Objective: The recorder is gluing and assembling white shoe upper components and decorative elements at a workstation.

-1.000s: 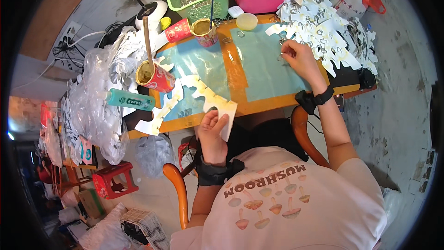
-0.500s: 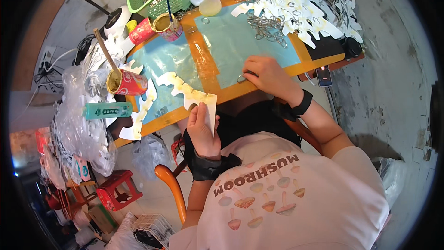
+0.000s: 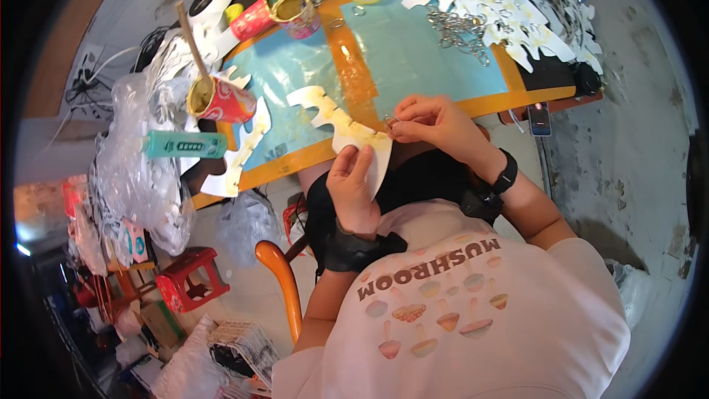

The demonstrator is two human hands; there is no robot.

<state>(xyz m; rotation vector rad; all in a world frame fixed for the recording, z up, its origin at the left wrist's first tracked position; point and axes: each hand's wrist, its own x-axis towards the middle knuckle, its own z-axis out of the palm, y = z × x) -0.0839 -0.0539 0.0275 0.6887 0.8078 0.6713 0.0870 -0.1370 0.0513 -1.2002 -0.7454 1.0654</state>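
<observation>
Blue-covered table (image 3: 421,74) with orange tape is holding a metal-ring pile (image 3: 458,32); red plastic stool (image 3: 193,279) is standing left. Left hand (image 3: 353,186) is pinching notched white card (image 3: 347,131) over near edge; right hand (image 3: 437,127) is clamping a metal ring (image 3: 389,120) in fingertips beside card, contact unclear.

On the left, a teal bottle (image 3: 185,145) is beside a heap of crumpled clear plastic (image 3: 134,162). Farther back, a desk lamp (image 3: 214,4) with a white base stands near dark cables (image 3: 151,52). Below, a red plastic stool (image 3: 177,281) sits near a translucent bag (image 3: 247,233), a white wire basket (image 3: 255,340) and the curved wooden chair arm (image 3: 282,273). On the right is a phone (image 3: 540,120).
</observation>
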